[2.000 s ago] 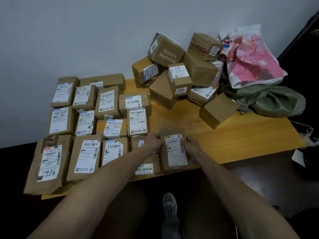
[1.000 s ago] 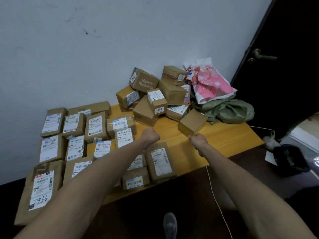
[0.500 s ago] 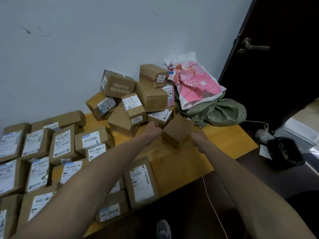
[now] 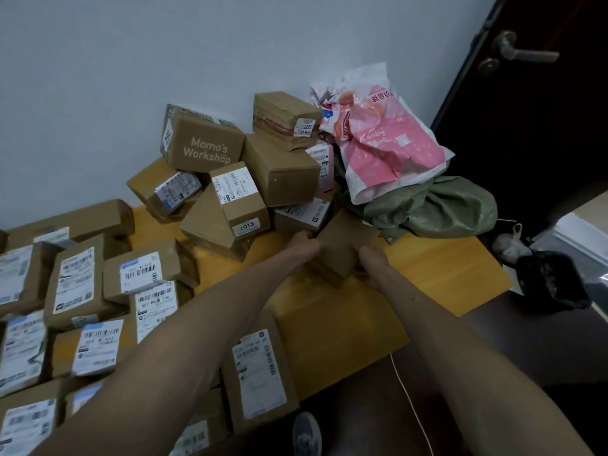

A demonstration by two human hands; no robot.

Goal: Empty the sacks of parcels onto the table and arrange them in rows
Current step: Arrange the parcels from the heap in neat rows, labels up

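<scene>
A plain brown box (image 4: 342,248) sits tilted on the yellow table (image 4: 427,274), just in front of the parcel pile. My left hand (image 4: 304,243) grips its left side and my right hand (image 4: 370,258) grips its right side. Behind it, a heap of brown cardboard parcels (image 4: 283,172) leans against the wall, one printed "Momo's Workshop" (image 4: 207,149). Rows of flat labelled parcels (image 4: 75,281) cover the table's left half. The parcel laid down last (image 4: 258,373) lies at the front edge under my left forearm.
A crumpled green sack (image 4: 427,205) and a pink plastic mailer (image 4: 385,143) lie at the table's far right. A dark door (image 4: 543,93) with a handle stands to the right. A black bag (image 4: 549,281) sits on the floor. My shoe (image 4: 306,434) shows below the table edge.
Both hands left the flat parcel at the front edge, reached forward to the plain brown box by the pile and took hold of its two sides. The view turned right.
</scene>
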